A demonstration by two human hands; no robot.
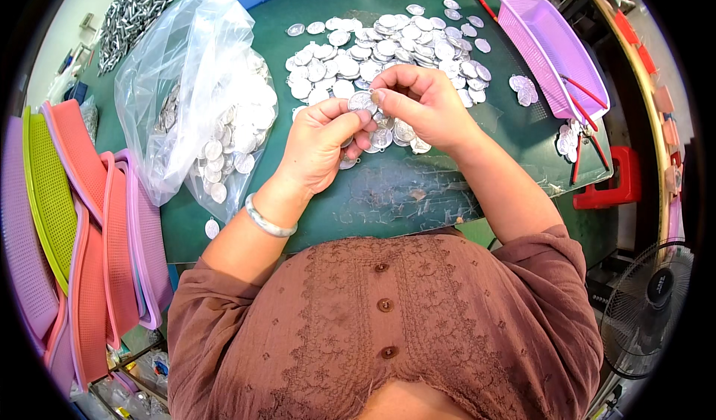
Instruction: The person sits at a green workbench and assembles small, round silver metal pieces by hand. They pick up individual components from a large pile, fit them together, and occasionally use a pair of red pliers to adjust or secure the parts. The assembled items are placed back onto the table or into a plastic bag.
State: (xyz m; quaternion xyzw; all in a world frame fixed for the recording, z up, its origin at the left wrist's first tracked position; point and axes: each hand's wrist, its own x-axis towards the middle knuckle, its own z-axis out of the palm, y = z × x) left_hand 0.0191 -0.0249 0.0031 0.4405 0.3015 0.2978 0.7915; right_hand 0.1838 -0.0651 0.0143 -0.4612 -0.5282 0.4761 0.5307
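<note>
At centre we see a silvery oval medallion (pixel 362 102), held up between the two hands in front of a loose pile of similar medallions (pixel 395 47). The left hand (pixel 319 142) grips it between thumb and fingers; the right hand (pixel 431 113) pinches its right edge between thumb and forefinger. We cannot tell whether the left hand's curled fingers hold further pieces. The pile lies on a scuffed green table (pixel 313 222). Left of it we note a clear plastic bag (pixel 173 62) containing more medallions, and beyond that a heap of metal parts (pixel 138 17). At right stand a purple basket (pixel 556 39) and, lower, a red stool (pixel 613 183) and a fan (pixel 650 304). Stacked coloured baskets (pixel 89 293) occupy the far left.
</note>
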